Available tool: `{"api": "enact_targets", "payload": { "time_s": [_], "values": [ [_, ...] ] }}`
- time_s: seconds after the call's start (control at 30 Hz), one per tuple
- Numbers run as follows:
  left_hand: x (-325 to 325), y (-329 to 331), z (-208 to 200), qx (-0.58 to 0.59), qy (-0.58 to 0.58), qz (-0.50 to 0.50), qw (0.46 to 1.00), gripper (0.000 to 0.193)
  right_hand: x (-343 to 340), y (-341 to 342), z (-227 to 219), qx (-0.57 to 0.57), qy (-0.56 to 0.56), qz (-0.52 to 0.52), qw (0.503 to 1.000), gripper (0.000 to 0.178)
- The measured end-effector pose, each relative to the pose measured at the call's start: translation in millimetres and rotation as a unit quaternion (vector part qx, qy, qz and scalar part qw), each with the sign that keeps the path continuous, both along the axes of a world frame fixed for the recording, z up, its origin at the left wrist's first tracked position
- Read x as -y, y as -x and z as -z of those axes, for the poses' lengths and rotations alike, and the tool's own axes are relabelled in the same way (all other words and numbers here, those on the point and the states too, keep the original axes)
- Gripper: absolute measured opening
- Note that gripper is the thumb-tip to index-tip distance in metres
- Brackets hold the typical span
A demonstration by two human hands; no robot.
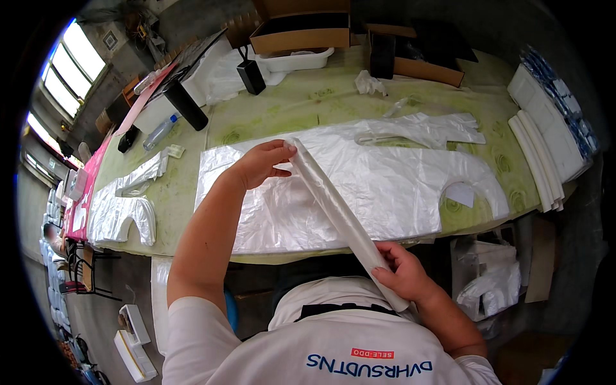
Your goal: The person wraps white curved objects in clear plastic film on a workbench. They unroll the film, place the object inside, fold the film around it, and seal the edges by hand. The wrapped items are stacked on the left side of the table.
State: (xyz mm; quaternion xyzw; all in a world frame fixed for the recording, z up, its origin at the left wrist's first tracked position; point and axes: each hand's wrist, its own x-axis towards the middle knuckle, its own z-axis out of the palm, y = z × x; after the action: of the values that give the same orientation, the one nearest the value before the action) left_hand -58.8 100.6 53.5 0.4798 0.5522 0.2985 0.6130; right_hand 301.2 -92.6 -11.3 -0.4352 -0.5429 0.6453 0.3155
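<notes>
Slantwise in front of my body runs a long narrow roll of thin white plastic film [339, 210]. At its far upper end, my left hand [266, 163] pinches the edge between thumb and fingers. Lower down, close to my shirt, my right hand [405, 273] is wrapped round the roll, thumb on top. Beneath and beyond it, a large sheet-like white plastic garment [269, 215] lies spread on the table, with a sleeve-like part [430, 128] at the far side and a curved cut-out at the right. The roll covers part of this garment.
A green patterned cloth [333, 86] covers the table. A folded plastic garment [122, 212], a bottle [160, 133] and a black cylinder [185, 106] are at left. Open cardboard boxes [301, 32] stand at the back. White rolls [536, 160] lean beside stacked packs [552, 122] at right.
</notes>
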Motion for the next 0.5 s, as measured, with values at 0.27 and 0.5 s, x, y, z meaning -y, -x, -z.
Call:
{"api": "enact_targets", "payload": {
  "time_s": [0.27, 0.5],
  "values": [
    [-16.4, -7.2, -13.9, -0.044, 0.027, 0.109, 0.993, 0.055, -9.9, 2.4, -2.6, 0.0, 0.015, -0.002, 1.0, 0.053],
    [-14.1, 2.5, -16.8, 0.077, 0.017, 0.115, 0.99, 0.049, -9.8, 1.1, -2.5, -0.001, 0.025, -0.014, 1.0, 0.052]
  ]
}}
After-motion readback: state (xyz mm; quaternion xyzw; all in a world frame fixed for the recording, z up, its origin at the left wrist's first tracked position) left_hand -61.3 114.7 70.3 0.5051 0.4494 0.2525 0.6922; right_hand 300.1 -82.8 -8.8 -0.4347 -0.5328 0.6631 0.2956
